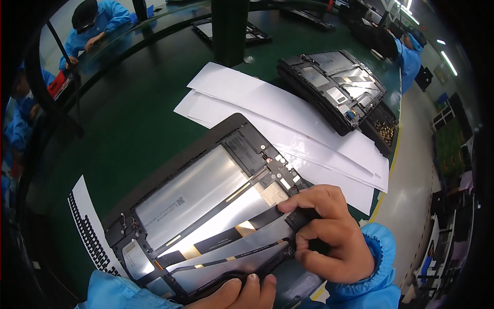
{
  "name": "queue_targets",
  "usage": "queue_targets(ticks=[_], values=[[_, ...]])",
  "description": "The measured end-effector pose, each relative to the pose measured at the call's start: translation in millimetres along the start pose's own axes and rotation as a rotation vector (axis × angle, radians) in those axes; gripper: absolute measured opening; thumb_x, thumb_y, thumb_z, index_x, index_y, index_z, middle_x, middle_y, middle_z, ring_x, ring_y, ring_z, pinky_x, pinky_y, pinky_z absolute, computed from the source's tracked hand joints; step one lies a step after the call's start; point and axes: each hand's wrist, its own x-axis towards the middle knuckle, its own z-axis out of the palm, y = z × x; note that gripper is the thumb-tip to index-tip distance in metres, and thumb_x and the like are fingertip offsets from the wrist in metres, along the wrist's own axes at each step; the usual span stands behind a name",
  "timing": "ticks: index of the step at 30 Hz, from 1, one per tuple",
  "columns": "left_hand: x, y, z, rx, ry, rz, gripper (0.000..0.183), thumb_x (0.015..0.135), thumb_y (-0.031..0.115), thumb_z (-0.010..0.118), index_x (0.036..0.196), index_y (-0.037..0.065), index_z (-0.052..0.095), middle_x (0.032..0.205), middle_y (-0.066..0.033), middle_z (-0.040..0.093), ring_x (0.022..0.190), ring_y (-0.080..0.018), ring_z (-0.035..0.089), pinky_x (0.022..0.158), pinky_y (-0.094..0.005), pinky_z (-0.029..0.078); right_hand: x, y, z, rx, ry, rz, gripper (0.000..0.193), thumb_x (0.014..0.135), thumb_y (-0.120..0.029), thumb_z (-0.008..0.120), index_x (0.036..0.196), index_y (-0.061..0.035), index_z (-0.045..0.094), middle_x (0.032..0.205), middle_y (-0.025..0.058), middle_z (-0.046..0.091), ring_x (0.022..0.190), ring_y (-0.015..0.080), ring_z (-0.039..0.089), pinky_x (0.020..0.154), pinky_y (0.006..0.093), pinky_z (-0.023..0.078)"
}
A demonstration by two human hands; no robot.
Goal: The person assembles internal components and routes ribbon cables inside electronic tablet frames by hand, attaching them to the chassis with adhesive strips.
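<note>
An opened tablet (198, 193) lies tilted before me, its silver battery, metal plate and black ribbon cables exposed. My left hand (239, 294) curls its fingers over the near edge of this tablet; its thumb is hidden. At the tablet's right end, my right hand (332, 239) is closed around the edge, the index fingertip on the end of a wide black ribbon cable (226, 238). Whether a small part sits between those fingers is hidden. To the left, a white strip (95, 232) with rows of small black pieces partly slips behind the tablet.
White paper sheets (288, 123) spread beyond the tablet on the green table (128, 113). A stack of opened tablets (334, 90) stands far right, beside a dark box of small brass-coloured pieces (385, 129). A dark post (230, 31) rises at the back. People in blue smocks sit around.
</note>
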Motion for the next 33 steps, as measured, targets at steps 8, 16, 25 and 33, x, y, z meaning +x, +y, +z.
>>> queue_targets(ticks=[8, 16, 25, 33], values=[[8, 9, 54, -0.083, 0.403, -0.188, 0.029, 0.068, 0.012, 0.048, 0.086, -0.009, 0.057, 0.104, -0.0193, 0.054, 0.091, -0.0282, 0.052, 0.076, -0.0333, 0.042, 2, -3, -3, -0.041, 0.005, 0.005, 0.009, 0.056, -0.007, 0.06, 0.056, -0.0047, 0.052, 0.106, 0.011, 0.051, 0.1, 0.0302, 0.04, 0.088, 0.0389, 0.026], [12, 9, 61, -0.112, 0.535, -0.216, 0.027, 0.071, 0.013, 0.047, 0.084, -0.009, 0.055, 0.104, -0.0199, 0.053, 0.091, -0.0288, 0.051, 0.077, -0.0342, 0.042, -4, 10, -13, 0.077, 0.033, -0.042, 0.012, 0.054, -0.002, 0.065, 0.064, -0.0035, 0.06, 0.105, 0.0126, 0.054, 0.092, 0.0297, 0.049, 0.082, 0.0383, 0.037], [8, 5, 58, -0.084, 0.448, -0.179, 0.026, 0.072, 0.013, 0.048, 0.083, -0.01, 0.055, 0.104, -0.0214, 0.052, 0.091, -0.0293, 0.051, 0.075, -0.0342, 0.044, -7, 11, -6, 0.013, 0.039, -0.131, 0.018, 0.054, -0.003, 0.068, 0.071, -0.0059, 0.061, 0.105, 0.0139, 0.054, 0.093, 0.0302, 0.048, 0.082, 0.0381, 0.036], [5, 5, 55, -0.104, 0.386, -0.139, 0.024, 0.073, 0.012, 0.046, 0.081, -0.01, 0.055, 0.105, -0.0235, 0.052, 0.091, -0.0312, 0.051, 0.078, -0.0351, 0.043, -10, 14, -1, -0.02, 0.076, -0.203, 0.019, 0.055, -0.002, 0.067, 0.071, -0.0026, 0.058, 0.1, 0.0125, 0.057, 0.09, 0.0284, 0.049, 0.078, 0.0364, 0.036]])
